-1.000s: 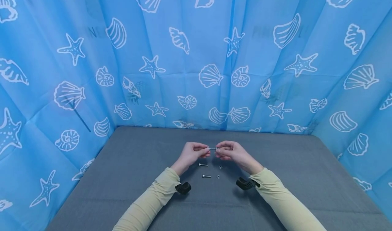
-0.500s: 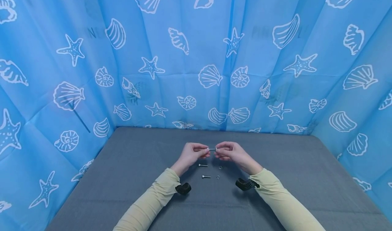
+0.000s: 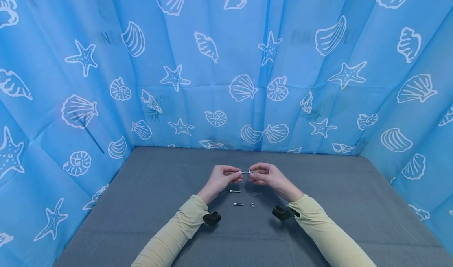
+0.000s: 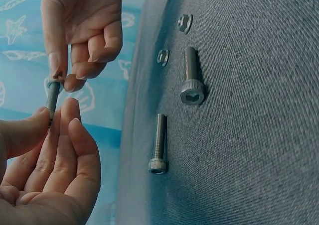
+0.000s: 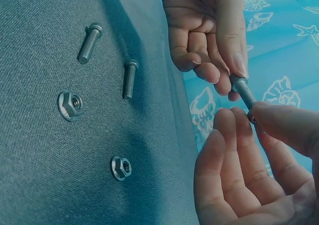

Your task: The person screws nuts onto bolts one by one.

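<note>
Above the table, my left hand [image 3: 222,178] pinches the head end of a silver socket-head bolt [image 3: 245,172] between thumb and fingers. From the other side, the thumb and fingers of my right hand [image 3: 271,178] grip a flange nut [image 4: 55,79] at the bolt's far end. The bolt lies roughly level between the hands, its shank [image 5: 246,95] bare in the middle. How far the nut sits on the thread is hidden by the fingertips. Below the hands lie two more bolts, a farther one [image 3: 235,190] and a nearer one [image 3: 238,204].
To the right of the loose bolts lie two flange nuts, one farther [image 3: 255,193] and one nearer [image 3: 252,205]. A grey cloth covers the table [image 3: 159,220]. Blue curtains [image 3: 219,82] with shell prints hang behind it and at both sides.
The right fingertips have shifted slightly around the nut, which shows a little more plainly now. Left hand, bolt and loose parts stay where they were.
</note>
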`<control>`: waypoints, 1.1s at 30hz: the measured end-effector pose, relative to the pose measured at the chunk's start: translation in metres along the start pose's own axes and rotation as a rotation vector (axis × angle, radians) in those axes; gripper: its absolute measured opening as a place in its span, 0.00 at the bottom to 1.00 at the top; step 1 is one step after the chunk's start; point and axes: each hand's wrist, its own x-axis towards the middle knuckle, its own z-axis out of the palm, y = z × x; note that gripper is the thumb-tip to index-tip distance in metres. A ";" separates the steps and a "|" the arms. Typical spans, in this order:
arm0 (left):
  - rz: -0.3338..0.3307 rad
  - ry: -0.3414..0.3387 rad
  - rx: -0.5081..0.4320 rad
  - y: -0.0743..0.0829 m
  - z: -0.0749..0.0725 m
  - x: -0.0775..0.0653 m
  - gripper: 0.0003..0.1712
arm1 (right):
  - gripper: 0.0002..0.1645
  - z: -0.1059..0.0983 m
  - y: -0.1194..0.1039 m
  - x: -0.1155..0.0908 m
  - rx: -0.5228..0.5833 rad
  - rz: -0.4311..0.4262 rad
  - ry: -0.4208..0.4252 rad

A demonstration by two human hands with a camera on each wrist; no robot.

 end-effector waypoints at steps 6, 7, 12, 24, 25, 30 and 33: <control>-0.005 0.010 0.006 0.000 0.000 -0.001 0.13 | 0.28 0.002 0.001 0.001 -0.028 0.048 0.011; -0.007 0.011 0.005 0.001 0.000 -0.001 0.13 | 0.29 0.002 0.001 0.001 -0.022 0.049 0.008; -0.011 0.013 0.001 0.001 0.000 -0.002 0.14 | 0.25 0.002 0.001 0.001 0.024 0.017 -0.005; -0.011 0.009 0.001 -0.003 0.000 -0.001 0.14 | 0.26 0.007 0.000 0.000 0.017 0.066 0.029; -0.013 0.008 0.000 -0.003 -0.001 -0.001 0.14 | 0.25 0.006 -0.001 0.000 0.023 0.056 0.023; -0.013 0.011 0.006 -0.002 0.000 -0.002 0.13 | 0.23 0.005 -0.001 0.001 -0.011 0.032 0.009; -0.015 0.009 0.003 -0.002 0.001 -0.001 0.15 | 0.25 0.006 -0.001 0.001 -0.045 0.054 0.023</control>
